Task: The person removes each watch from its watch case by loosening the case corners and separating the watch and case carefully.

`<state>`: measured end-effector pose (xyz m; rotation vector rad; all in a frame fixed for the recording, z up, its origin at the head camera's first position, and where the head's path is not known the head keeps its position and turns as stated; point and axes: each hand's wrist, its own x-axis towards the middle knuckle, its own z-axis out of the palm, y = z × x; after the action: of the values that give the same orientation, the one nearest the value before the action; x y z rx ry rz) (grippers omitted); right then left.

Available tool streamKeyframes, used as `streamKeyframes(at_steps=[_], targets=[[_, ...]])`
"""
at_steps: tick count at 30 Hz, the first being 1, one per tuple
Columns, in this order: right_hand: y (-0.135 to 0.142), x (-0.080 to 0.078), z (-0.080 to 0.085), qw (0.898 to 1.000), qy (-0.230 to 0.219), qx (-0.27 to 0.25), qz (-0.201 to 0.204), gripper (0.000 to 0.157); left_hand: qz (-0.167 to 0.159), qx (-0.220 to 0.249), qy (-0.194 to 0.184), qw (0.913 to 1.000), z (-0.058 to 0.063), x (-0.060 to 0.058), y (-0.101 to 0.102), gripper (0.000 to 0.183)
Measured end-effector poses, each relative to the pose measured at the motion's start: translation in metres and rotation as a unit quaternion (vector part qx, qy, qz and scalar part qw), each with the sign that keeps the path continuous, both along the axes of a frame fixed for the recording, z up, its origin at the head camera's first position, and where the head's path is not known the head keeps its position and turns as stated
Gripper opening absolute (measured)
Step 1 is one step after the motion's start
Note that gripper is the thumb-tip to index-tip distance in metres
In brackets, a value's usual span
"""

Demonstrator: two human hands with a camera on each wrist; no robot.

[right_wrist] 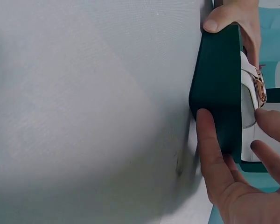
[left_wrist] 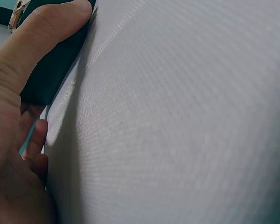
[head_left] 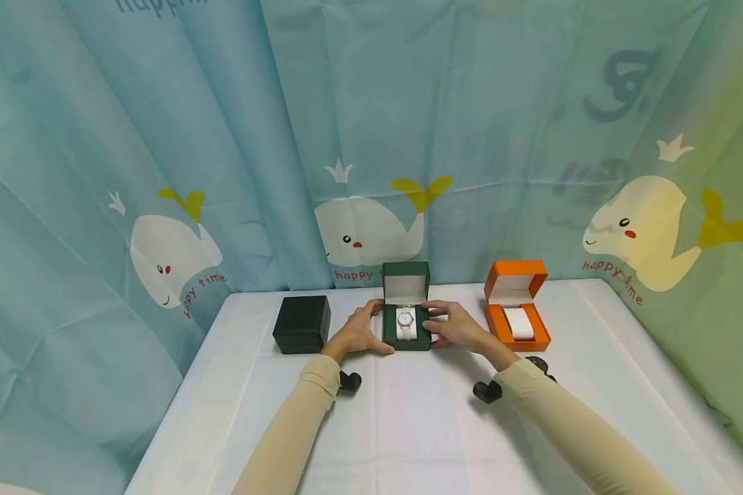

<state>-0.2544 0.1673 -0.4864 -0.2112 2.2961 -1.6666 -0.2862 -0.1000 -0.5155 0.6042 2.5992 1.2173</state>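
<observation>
A green watch box (head_left: pixel 412 342) with its lid raised stands at the middle of the table. Inside, a wristwatch (head_left: pixel 405 320) with a white strap and gold-toned case wraps a white cushion. My left hand (head_left: pixel 358 331) grips the box's left side, its thumb (left_wrist: pixel 60 21) at the near corner. From the right, my right hand (head_left: pixel 461 326) holds the opposite side. In the right wrist view, one digit of the right hand (right_wrist: pixel 242 191) presses the green front wall (right_wrist: pixel 217 84), while other fingertips lie over the rim beside the watch.
A closed black box (head_left: pixel 301 325) sits to the left. On the right stands an open orange box (head_left: pixel 517 306) holding a white cushion (head_left: pixel 519 323). Black wrist devices (head_left: pixel 488 392) show by both sleeves. A whale-print curtain (head_left: pixel 371 137) hangs behind the white-covered table (head_left: pixel 402 426).
</observation>
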Motion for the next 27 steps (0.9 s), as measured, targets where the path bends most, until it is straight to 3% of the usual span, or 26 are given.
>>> streamKeyframes(at_steps=[9, 27], targets=[[-0.0043, -0.0009, -0.0001, 0.998, 0.027, 0.051, -0.003, 0.047, 0.002, 0.001, -0.003, 1.0000, -0.0007, 0.0002, 0.0001, 0.109], [-0.0059, -0.0013, 0.0042, 0.998, 0.029, 0.063, 0.000, 0.046, -0.001, -0.013, 0.004, 0.9999, -0.0015, -0.0025, 0.0000, 0.110]])
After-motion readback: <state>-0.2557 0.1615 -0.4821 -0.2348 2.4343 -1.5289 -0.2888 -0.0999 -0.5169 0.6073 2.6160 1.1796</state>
